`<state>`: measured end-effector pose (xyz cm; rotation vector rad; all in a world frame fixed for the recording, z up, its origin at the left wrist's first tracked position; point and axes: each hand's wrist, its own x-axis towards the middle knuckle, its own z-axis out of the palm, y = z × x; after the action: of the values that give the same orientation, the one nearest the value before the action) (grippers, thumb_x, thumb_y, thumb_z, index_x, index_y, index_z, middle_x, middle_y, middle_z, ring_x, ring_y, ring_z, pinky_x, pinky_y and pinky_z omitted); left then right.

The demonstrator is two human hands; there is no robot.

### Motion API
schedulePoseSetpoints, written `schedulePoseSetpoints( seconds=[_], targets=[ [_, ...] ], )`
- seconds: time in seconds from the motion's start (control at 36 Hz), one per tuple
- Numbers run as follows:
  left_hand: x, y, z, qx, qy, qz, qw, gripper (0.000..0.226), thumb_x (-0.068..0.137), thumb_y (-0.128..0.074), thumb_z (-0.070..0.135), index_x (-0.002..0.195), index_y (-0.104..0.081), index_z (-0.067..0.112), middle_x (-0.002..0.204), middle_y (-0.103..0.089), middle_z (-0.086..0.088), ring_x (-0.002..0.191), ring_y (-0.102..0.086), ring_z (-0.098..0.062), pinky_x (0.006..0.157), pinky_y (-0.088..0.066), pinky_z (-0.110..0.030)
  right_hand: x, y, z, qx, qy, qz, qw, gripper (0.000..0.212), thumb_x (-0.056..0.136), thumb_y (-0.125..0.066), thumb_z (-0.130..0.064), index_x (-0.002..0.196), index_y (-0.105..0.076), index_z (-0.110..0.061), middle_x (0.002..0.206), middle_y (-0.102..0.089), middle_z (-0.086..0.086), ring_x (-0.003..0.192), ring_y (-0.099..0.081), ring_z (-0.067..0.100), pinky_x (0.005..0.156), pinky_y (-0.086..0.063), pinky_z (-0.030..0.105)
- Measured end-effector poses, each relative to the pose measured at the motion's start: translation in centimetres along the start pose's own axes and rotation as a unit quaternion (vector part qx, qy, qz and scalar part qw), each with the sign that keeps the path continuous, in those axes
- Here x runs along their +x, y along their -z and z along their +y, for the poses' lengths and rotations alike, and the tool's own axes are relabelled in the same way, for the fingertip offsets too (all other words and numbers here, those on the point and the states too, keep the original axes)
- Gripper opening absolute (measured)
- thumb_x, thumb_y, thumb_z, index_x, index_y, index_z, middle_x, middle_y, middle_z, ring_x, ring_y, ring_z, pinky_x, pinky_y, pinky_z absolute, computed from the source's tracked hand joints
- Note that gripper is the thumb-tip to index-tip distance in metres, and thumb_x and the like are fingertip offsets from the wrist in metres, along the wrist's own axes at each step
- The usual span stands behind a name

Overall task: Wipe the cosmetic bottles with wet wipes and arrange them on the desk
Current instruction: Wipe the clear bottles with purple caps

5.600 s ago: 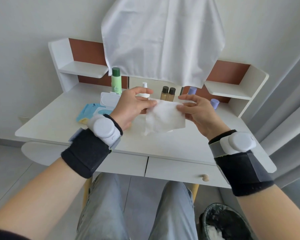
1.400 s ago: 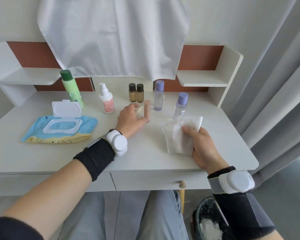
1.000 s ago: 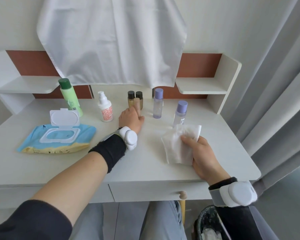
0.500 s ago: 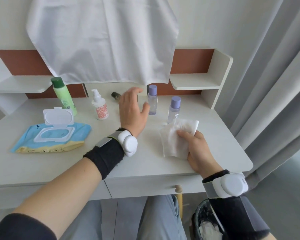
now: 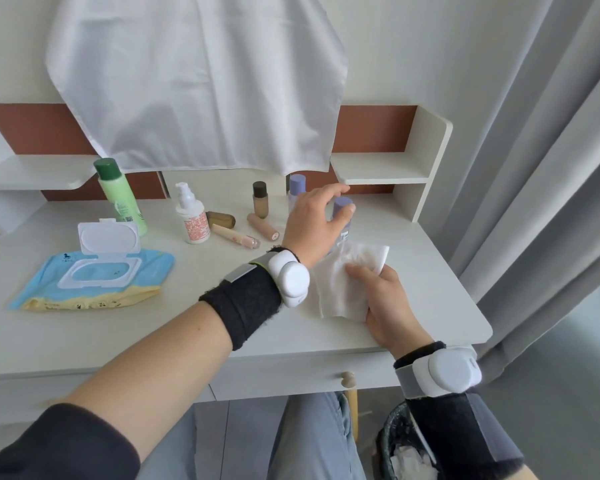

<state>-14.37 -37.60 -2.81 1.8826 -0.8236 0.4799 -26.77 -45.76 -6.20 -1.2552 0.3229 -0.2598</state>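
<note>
Left grip [image 5: 314, 223]: shifted right, apparently curled round purple-capped bottle [image 5: 342, 206]. Right grip [image 5: 385, 299]: pinching wet wipe [image 5: 340, 285] just beside. Leftward: brown bottle [image 5: 221, 220], newly toppled, wants righting.

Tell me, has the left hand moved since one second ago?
Yes. The left hand went right, away from the pump bottle, onto the nearer purple-capped bottle.

White cloth [image 5: 194, 81], grey curtain [image 5: 534, 133], black bin [image 5: 390, 438].

A lilac-capped bottle [image 5: 341, 208] stands upright behind the crumpled wet wipe [image 5: 340, 287]; a brown bottle [image 5: 221, 220] lies on its side.
</note>
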Motion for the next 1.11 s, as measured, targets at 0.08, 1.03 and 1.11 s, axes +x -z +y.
schedulePoseSetpoints(
  seconds=[0.08, 1.03, 1.11],
  targets=[
    [-0.2, 0.0, 0.0, 0.009, -0.024, 0.016, 1.0, 0.02, 0.089, -0.063, 0.017, 0.108, -0.069, 0.009, 0.099, -0.072, 0.001, 0.091, -0.054, -0.008, 0.085, -0.04, -0.026, 0.1, 0.0, 0.1, 0.0, 0.001, 0.0, 1.0, 0.017, 0.096, -0.052, -0.004, 0.104, -0.067, -0.005, 0.096, -0.074, 0.011, 0.089, -0.071, 0.023, 0.079, -0.058, 0.035],
    [0.0, 10.6, 0.8, -0.146, 0.247, -0.172, 0.942, 0.018, 0.094, -0.06, 0.035, 0.101, -0.071, 0.024, 0.071, -0.048, 0.007, 0.068, -0.045, -0.017, 0.061, -0.047, -0.036, -0.5, 0.7, 0.0, 0.187, -0.027, 0.065, 0.98, 0.021, 0.092, -0.057, -0.014, 0.111, -0.062, -0.012, 0.108, -0.068, 0.008, 0.112, -0.064, 0.032, 0.102, -0.047, 0.048],
    [-0.5, 11.9, 0.8, -0.175, 0.255, -0.206, 0.928, 0.018, 0.092, -0.063, 0.033, 0.098, -0.073, 0.019, 0.069, -0.05, 0.006, 0.072, -0.039, -0.022, 0.078, -0.051, -0.044, -0.7, 0.2, 0.1, 0.195, -0.023, 0.058, 0.979, 0.023, 0.094, -0.056, -0.012, 0.117, -0.061, -0.01, 0.12, -0.068, 0.01, 0.116, -0.063, 0.03, 0.105, -0.045, 0.049]
  ],
)
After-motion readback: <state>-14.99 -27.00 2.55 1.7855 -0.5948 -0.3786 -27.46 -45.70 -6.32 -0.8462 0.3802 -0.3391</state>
